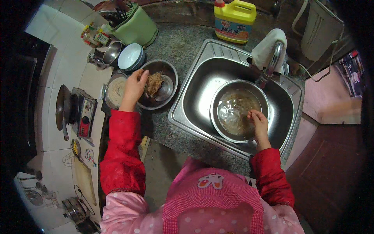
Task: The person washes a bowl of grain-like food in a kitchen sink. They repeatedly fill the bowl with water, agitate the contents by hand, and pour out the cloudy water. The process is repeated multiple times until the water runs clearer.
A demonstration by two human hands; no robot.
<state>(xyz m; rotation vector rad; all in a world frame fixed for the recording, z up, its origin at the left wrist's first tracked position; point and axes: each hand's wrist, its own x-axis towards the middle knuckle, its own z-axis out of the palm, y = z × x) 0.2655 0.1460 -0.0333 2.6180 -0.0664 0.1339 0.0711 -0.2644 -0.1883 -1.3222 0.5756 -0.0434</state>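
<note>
My left hand is over the left rim of a stainless steel bowl on the counter. Its fingers are against a brown, stringy clump; whether they grip it is unclear. To the right, a round metal basin stands in the stainless steel sink. It contains cloudy water with brownish bits. My right hand reaches over the basin's right side, thumb and fingers close together at the water. Anything between those fingertips is too small to make out.
Left of my left hand sits a bowl of pale noodle-like strands. Behind it are a light-blue bowl and a small metal bowl. A faucet arches over the sink, near a yellow detergent jug. A green utensil holder stands far left.
</note>
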